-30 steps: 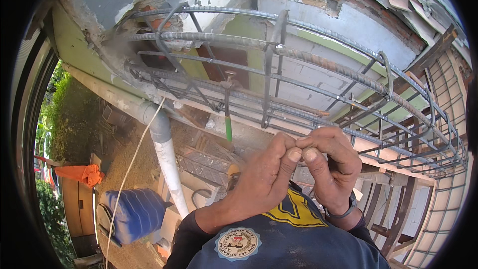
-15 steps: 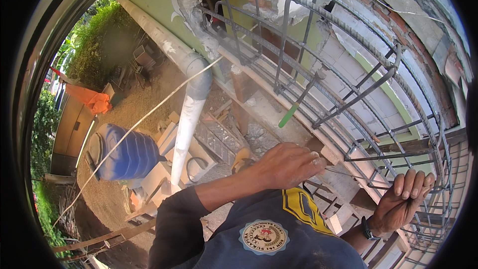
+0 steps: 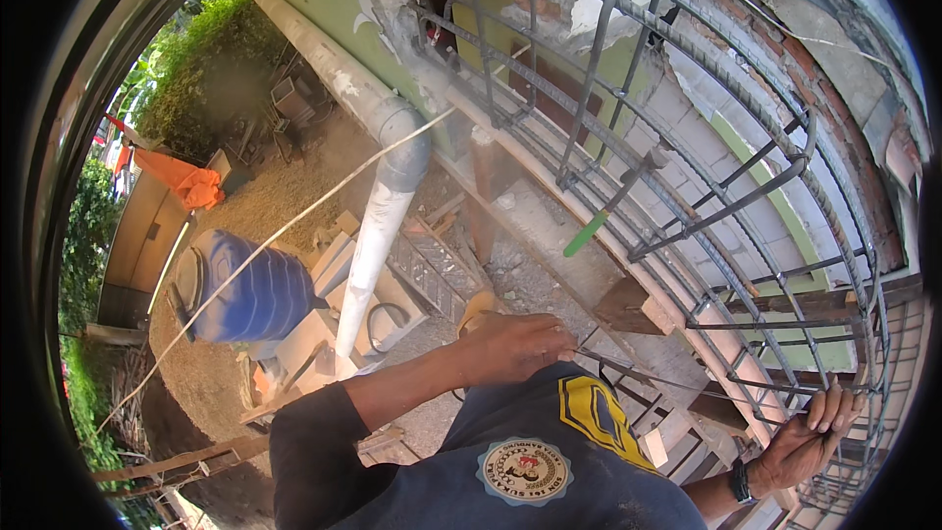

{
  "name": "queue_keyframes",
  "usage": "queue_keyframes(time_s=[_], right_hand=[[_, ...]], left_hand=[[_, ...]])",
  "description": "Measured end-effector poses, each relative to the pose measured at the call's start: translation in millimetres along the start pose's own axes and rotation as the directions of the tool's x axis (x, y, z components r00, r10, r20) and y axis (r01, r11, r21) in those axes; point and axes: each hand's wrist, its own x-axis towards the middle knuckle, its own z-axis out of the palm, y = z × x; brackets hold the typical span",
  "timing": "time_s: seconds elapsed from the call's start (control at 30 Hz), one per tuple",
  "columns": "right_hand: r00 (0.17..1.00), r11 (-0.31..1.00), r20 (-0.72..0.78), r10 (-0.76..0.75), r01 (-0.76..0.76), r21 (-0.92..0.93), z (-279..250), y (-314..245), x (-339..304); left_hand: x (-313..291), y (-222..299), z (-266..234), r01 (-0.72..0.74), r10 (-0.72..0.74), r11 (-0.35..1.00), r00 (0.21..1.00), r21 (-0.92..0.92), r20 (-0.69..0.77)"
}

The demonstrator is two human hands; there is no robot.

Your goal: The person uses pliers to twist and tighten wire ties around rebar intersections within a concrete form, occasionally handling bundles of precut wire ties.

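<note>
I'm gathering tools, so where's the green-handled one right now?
In the head view, just right of centre, the green-handled tool is at the rebar cage, above and right of the left hand.

Wire (image 3: 687,390), one length: thin, dark, stretched nearly straight, sloping down rightward; held between left hand (image 3: 520,345) and right hand (image 3: 807,440).

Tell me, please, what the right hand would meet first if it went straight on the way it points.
Probably the steel rebar cage, whose bars show just beyond the right hand, though the depth is unclear.
</note>
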Motion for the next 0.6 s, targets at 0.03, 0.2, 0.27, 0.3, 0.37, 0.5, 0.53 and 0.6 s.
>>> queue_keyframes(time_s=[0.03,0.2,0.27,0.3,0.37,0.5,0.53,0.6], right_hand=[[1.000,1.000,0.010,-0.005,0.005,-0.001,-3.0,-1.5,-0.9],[0.999,0.998,0.051,0.009,-0.005,-0.070,-5.1,1.4,-6.2],[1.000,0.994,-0.015,-0.003,0.001,-0.109,-4.0,1.7,-7.3],[0.999,0.990,-0.035,-0.010,0.005,-0.142,0.3,4.2,-7.1],[1.000,0.988,-0.010,0.007,-0.009,-0.157,3.3,6.8,-4.9],[0.981,0.981,0.188,0.043,-0.005,-0.196,14.4,6.3,19.7],[0.985,0.952,0.171,-0.009,0.061,-0.299,9.8,1.7,23.2],[0.983,0.857,0.148,-0.109,0.169,-0.486,13.6,3.9,28.5]], left_hand=[[-6.1,0.7,4.5,0.101,-0.096,0.989,0.994,-0.111,0.052],[-16.8,-11.3,25.3,0.165,-0.102,0.875,0.982,-0.456,0.159],[-17.7,-12.0,24.8,0.268,-0.168,0.859,0.952,-0.436,0.255],[-18.7,-16.8,27.5,0.251,-0.157,0.902,0.949,-0.352,0.274],[-22.0,-29.7,33.2,0.206,-0.144,0.963,0.938,-0.175,0.314],[-26.2,-47.8,23.0,0.105,-0.042,0.933,0.982,-0.344,0.186],[-25.8,-52.2,14.5,0.094,-0.016,0.920,0.979,-0.380,0.204],[-23.6,-61.9,-5.9,0.136,-0.011,0.897,0.958,-0.420,0.286]])
